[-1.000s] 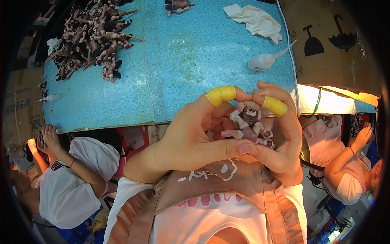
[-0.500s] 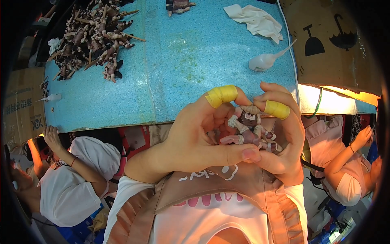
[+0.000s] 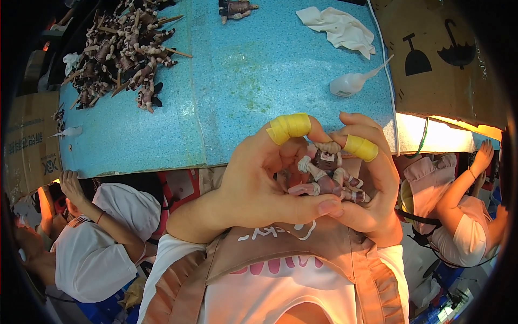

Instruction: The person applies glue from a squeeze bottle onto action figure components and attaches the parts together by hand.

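Note:
A small painted figurine (image 3: 327, 174), in brown, flesh tone and pale grey, is held between both my hands just past the table's near edge. My left hand (image 3: 259, 181) is closed on it, index finger bent over the top and thumb along the underside. From the other side my right hand (image 3: 377, 183) grips it too, its fingertips meeting those of the left. Yellow tape wraps one finger of each hand. Parts of the figurine are hidden behind my fingers and thumbs.
A pile of similar figurines (image 3: 121, 54) covers the table's far left; one more figurine (image 3: 236, 9) lies at the far edge. A white cloth (image 3: 339, 29) and a white nozzle bottle (image 3: 348, 85) lie right, beside a cardboard box (image 3: 437, 59). Co-workers sit on both sides.
Both my hands and the figurine have shifted slightly left, the grip unchanged. The co-worker on the right has raised a hand toward the table.

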Demonstrator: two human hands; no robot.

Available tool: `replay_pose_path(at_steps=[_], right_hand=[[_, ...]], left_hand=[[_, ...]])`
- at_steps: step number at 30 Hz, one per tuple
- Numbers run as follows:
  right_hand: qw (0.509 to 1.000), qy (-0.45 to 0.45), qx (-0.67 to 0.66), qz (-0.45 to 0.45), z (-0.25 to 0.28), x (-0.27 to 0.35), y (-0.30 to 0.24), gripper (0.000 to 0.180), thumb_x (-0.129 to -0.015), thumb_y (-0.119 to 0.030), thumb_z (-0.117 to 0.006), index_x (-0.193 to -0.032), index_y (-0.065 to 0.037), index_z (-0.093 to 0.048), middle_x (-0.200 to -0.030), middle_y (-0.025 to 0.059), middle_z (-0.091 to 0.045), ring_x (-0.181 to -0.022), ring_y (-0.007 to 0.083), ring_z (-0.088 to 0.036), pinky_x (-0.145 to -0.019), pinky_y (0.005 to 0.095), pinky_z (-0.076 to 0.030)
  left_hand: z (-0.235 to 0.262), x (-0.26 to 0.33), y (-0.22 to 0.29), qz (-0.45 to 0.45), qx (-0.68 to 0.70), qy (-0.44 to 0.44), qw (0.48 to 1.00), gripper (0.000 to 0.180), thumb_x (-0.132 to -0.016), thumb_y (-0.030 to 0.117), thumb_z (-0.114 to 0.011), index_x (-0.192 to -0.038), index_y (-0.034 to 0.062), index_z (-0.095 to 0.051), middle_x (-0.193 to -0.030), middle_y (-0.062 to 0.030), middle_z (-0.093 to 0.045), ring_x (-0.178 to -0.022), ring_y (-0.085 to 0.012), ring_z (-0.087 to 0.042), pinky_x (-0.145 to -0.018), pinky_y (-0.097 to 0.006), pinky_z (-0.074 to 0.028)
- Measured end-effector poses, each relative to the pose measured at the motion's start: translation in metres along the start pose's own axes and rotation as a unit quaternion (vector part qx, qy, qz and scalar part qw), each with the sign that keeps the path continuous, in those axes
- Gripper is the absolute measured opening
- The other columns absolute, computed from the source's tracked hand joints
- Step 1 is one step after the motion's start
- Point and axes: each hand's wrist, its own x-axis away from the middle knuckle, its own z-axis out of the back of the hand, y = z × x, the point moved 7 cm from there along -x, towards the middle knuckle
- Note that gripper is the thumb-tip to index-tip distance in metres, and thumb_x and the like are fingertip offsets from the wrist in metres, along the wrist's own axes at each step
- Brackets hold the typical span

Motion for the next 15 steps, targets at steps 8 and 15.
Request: replay_pose_path(at_steps=[8, 15], right_hand=[[1.0, 0.007, 0.004, 0.008, -0.007, 0.0, -0.005, 0.062, -0.057, -0.027, -0.079, -0.104, 0.005, -0.055, -0.105, 0.0164, -0.054, -0.096, 0.0318, -0.052, -0.089, 0.0458, -0.038], [0.98, 0.079, -0.151, -0.103, -0.005, 0.007, 0.013, 0.048, -0.062, -0.006, -0.075, -0.106, 0.003, -0.056, -0.109, 0.0153, -0.052, -0.091, 0.0256, -0.055, -0.079, 0.0327, -0.045]], left_hand=[[0.0, 0.001, 0.003, -0.095, 0.033, -0.041, 0.994, 0.061, -0.069, 0.001, -0.073, -0.12, 0.0025, -0.038, -0.11, -0.0118, -0.052, -0.102, -0.0156, -0.051, -0.081, -0.026, -0.044], [-0.004, -0.003, 0.003, -0.154, -0.086, -0.086, 0.981, 0.065, -0.077, 0.0, -0.061, -0.132, 0.0067, -0.028, -0.117, -0.015, -0.047, -0.108, -0.0211, -0.048, -0.091, -0.033, -0.041]])
